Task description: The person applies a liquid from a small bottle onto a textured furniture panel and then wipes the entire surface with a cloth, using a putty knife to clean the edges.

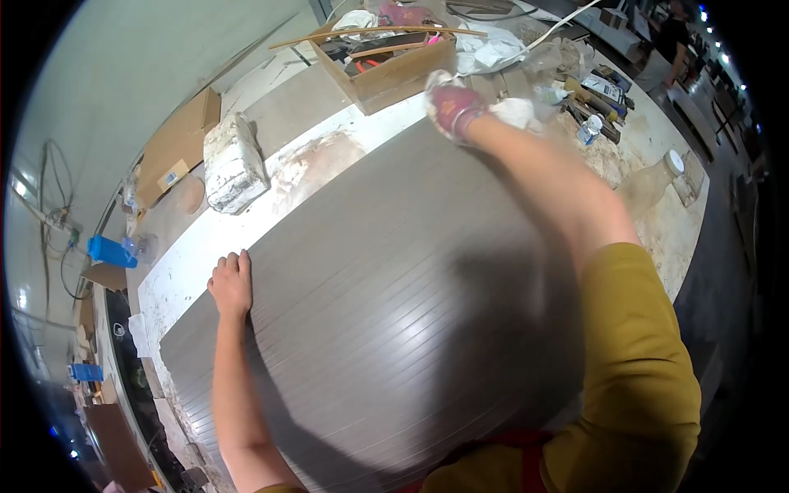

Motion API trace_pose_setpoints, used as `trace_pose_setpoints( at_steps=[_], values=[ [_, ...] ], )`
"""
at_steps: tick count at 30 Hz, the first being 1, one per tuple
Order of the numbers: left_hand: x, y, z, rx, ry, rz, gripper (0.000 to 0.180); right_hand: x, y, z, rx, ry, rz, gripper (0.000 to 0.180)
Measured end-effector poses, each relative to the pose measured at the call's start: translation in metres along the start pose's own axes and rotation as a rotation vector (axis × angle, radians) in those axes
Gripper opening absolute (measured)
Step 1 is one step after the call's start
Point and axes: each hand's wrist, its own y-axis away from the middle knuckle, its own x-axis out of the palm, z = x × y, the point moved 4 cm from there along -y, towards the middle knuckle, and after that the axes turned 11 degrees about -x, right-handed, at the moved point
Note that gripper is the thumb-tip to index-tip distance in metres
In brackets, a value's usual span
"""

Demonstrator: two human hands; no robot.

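A large grey-brown panel (370,246) with fine grain lines lies across the worktable in front of me. My left hand (231,283) is bare and sits at the panel's far left edge, its fingers bent over that edge. Stretched out to the far edge is my right hand (457,109), in a purple-red patterned glove. It seems closed round a bunched white rag (440,80); motion blur hides the exact finger positions. Shadows of my arm and body fall across the panel's right half.
Beyond the panel stands an open cardboard box (403,80) of tools and cloths, with a thin wooden strip (378,33) across it. A white-smeared block (234,164) is at the left. Bottles and a plastic jug (653,181) stand at the right. A person (670,49) is far off.
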Motion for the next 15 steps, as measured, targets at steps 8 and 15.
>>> trace_pose_setpoints(
  at_steps=[8,15],
  values=[
    [-0.004,0.002,0.001,-0.01,-0.026,0.041,0.041,0.072,0.019,-0.033,0.414,-0.894,0.012,0.029],
    [-0.001,0.0,-0.007,0.0,-0.01,0.042,0.041,0.06,0.052,-0.048,0.483,-1.226,-0.353,0.034]
  ],
)
